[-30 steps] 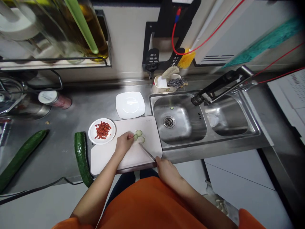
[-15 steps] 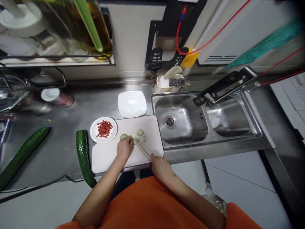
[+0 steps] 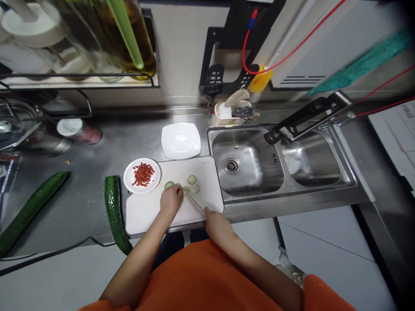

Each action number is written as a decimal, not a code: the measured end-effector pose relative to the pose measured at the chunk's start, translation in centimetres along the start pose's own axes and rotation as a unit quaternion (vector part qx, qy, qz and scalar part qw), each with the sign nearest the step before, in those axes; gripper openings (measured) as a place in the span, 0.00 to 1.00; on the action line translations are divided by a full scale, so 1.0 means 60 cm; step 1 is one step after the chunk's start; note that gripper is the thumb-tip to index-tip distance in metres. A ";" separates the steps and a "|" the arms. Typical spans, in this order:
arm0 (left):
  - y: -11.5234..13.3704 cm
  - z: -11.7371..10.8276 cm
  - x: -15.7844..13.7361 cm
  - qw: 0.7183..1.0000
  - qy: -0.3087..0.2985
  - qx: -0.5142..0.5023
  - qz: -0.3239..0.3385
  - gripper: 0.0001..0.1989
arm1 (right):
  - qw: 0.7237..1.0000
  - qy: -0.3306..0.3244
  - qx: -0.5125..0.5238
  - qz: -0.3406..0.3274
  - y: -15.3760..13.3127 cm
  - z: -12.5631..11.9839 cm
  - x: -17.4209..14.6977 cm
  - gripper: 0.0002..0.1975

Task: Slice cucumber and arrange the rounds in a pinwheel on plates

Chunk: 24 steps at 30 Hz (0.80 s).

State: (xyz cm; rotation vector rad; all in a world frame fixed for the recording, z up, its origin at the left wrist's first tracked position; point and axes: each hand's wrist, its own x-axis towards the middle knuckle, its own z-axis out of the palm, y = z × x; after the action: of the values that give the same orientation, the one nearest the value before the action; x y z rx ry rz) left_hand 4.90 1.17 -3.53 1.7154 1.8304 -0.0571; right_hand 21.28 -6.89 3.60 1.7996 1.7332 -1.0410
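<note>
My left hand [image 3: 170,202] is over the middle of the white cutting board [image 3: 145,216], fingers closed; what they grip is hidden. A green cucumber piece [image 3: 169,185] peeks out just behind it. In my right hand [image 3: 219,223], at the board's front right, is a thin knife [image 3: 196,203], seen nearly edge-on. Its tip points up and left, touching or close to a cucumber slice [image 3: 186,191] by my left fingertips. Farther right lie two more slices, one cucumber slice [image 3: 192,179] behind a paler slice [image 3: 196,188].
A plate [image 3: 126,179] of chopped red pieces overlaps the board's left corner. Behind the board is a white square plate [image 3: 180,140]. Whole cucumbers lie left: one cucumber [image 3: 113,211] overhanging the edge, another cucumber [image 3: 35,207] farther off. The sink [image 3: 256,190] is right.
The view has shifted very slightly. Both hands and the knife stay nearly in place over the board, and the slices look unmoved.
</note>
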 end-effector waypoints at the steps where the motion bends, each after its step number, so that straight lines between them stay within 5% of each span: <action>1: 0.000 0.000 0.000 1.000 0.000 -0.001 0.000 0.10 | 1.000 -0.002 0.003 0.003 -0.001 0.000 0.000 0.18; 14: 0.001 -0.003 0.002 0.998 0.006 -0.057 0.006 0.07 | 0.999 -0.040 0.024 0.014 0.016 0.002 -0.014 0.20; 24: -0.058 -0.066 0.001 0.990 0.059 -0.110 -0.069 0.09 | 0.999 -0.041 0.020 0.014 0.028 -0.002 -0.024 0.19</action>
State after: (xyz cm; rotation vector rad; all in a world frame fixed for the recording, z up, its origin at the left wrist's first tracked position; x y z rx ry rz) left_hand 0.15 2.40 -1.68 1.4671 1.9587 0.1862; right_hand 23.02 -7.92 4.44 1.7751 1.6457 -1.1284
